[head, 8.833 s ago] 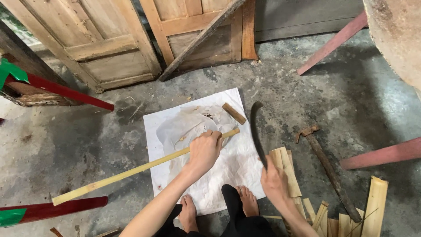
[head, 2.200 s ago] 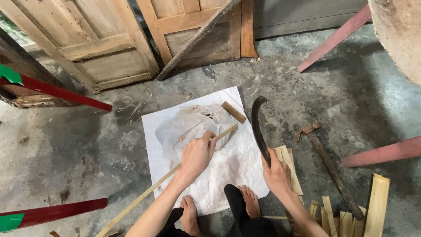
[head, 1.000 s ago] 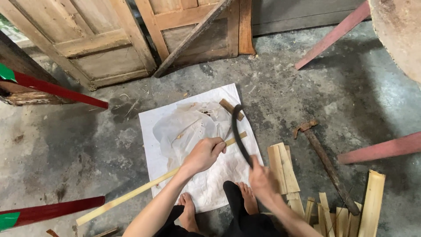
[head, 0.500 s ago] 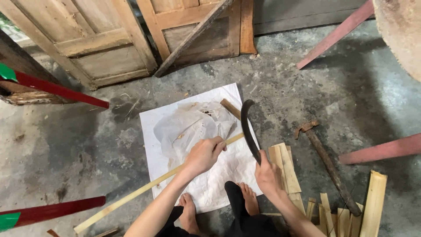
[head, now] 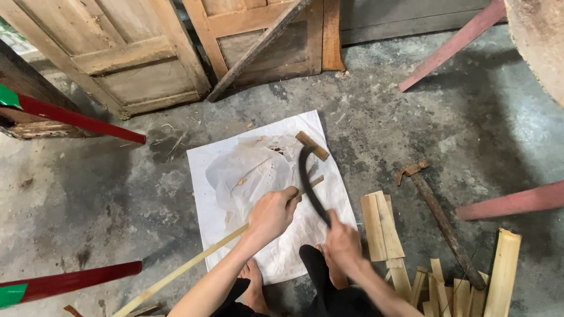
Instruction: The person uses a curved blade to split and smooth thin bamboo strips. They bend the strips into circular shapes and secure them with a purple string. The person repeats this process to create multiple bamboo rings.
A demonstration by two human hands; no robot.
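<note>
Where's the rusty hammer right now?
In the head view the rusty hammer lies on the concrete floor, on the person's right, between the split wood slats and the red plank.

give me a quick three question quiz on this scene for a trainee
1. Which hand holds the curved knife?
2. True or false: the long strip lies across the white sheet.
3. What lies on the floor nearest the hammer: (a) the flat slats, (b) a bucket, (c) a rope?

Key:
1. The right hand; the left hand grips the strip.
2. True.
3. (a).
</note>
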